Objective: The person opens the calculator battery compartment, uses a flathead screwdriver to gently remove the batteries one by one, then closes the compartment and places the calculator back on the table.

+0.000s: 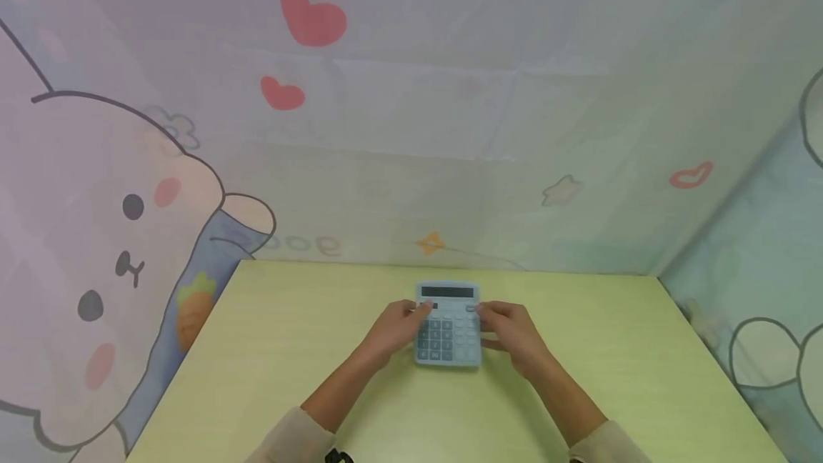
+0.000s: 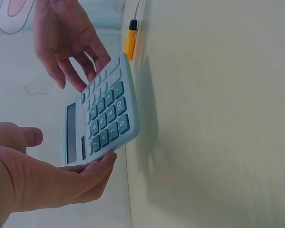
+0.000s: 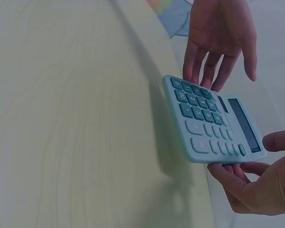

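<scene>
A light-blue calculator [image 1: 459, 338] with darker number keys is held between both hands, tilted, its dark display [image 1: 447, 292] toward the far end. My left hand [image 1: 400, 327] supports its left side with nearly straight fingers under the edge. In the left wrist view the left thumb [image 2: 33, 137] stands up, apart from the case. On the other side my right hand [image 1: 516, 331] bears the right edge on its outstretched fingers, and the right thumb [image 3: 275, 141] is raised near the display end. Part of the fingers is hidden behind the calculator.
Beneath the calculator lies a pale yellow-green tabletop [image 1: 289, 334], and a shadow falls on it. A cloth backdrop [image 1: 411, 127] with printed hearts and a cartoon animal stands behind the far edge. Another printed cloth [image 1: 765, 249] hangs at the right.
</scene>
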A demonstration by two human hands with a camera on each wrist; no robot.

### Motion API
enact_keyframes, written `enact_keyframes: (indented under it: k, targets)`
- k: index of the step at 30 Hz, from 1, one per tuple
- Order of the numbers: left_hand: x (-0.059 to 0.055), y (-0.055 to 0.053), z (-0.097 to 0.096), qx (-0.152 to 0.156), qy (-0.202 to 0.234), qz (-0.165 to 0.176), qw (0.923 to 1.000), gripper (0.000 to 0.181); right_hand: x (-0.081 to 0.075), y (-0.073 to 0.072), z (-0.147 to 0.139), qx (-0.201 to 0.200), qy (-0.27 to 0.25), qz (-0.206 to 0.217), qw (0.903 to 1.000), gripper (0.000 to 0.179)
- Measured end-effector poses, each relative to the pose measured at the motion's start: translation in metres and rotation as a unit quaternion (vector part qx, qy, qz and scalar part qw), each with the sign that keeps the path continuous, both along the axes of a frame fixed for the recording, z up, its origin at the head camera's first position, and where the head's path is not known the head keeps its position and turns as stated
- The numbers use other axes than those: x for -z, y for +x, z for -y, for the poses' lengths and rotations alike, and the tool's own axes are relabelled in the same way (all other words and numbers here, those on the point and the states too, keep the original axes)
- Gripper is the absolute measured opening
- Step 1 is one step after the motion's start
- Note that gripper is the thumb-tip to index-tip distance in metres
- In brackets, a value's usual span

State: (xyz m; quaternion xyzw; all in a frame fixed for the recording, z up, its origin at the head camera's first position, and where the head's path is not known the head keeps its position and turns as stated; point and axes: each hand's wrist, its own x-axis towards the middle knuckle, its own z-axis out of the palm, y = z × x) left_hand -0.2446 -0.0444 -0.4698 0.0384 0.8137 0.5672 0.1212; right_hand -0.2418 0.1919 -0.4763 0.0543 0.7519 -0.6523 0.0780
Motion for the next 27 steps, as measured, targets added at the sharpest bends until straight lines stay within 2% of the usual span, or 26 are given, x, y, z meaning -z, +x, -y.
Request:
enact_keyframes:
  k: [9, 19, 27]
  targets:
    - [-0.004, 0.000, -0.001, -0.006, -0.007, -0.004, 1.0000, 0.076, -0.005, 0.000, 0.001, 0.014, 0.008, -0.004, 0.9999, 0.041]
    - [-0.008, 0.001, 0.000, -0.019, -0.019, -0.015, 0.9995, 0.072, -0.009, 0.003, -0.002, 0.021, -0.016, -0.005, 0.9996, 0.044]
    - [-0.011, 0.003, 0.000, -0.015, -0.019, -0.016, 0.9996, 0.071, -0.010, 0.004, -0.004, 0.001, 0.003, -0.009, 1.0000, 0.048]
